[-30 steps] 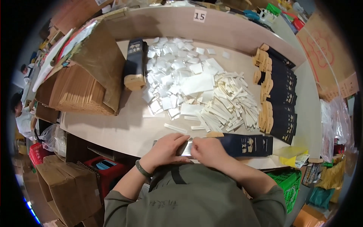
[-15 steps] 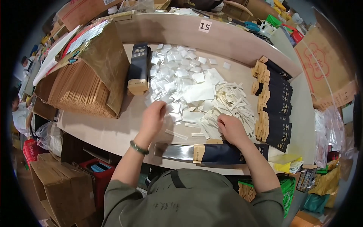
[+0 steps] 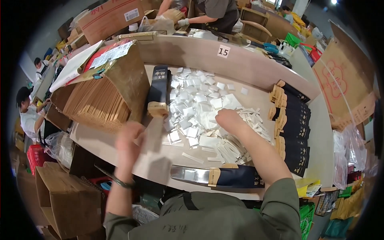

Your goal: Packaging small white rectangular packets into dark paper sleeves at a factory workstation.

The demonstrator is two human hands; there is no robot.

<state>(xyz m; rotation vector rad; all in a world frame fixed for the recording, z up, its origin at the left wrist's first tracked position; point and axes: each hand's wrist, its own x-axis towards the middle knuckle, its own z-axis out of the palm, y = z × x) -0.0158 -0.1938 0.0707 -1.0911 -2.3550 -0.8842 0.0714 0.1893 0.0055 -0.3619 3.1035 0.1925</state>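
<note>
My left hand (image 3: pixel 130 145), smeared by motion, is over the table's front left, beside the box of brown paper sleeves. My right hand (image 3: pixel 231 121) has its fingers curled closed over the middle of the pile, where larger white packets meet the narrow strips; whatever is in them is hidden. Small white square packets (image 3: pixel 188 94) spread to its left, and thin off-white strips (image 3: pixel 230 150) heap below it. Nearest me lies a shiny metal trough (image 3: pixel 180 173) with one small white packet (image 3: pixel 190 175) in it. A dark blue pouch (image 3: pixel 236 176) with a tan end sits at its right end.
An open carton (image 3: pixel 138 90) packed with brown sleeves (image 3: pixel 96 104) stands at left. Beside it lies a stack of dark pouches (image 3: pixel 159 90). More dark pouches (image 3: pixel 294 124) overlap along the right side. A low partition (image 3: pixel 256 60) closes the back; people work beyond it and at far left.
My left hand has moved left and nearer me, away from the square packets. A small packet now lies in the metal trough. My right hand has moved from the strips farther up the pile.
</note>
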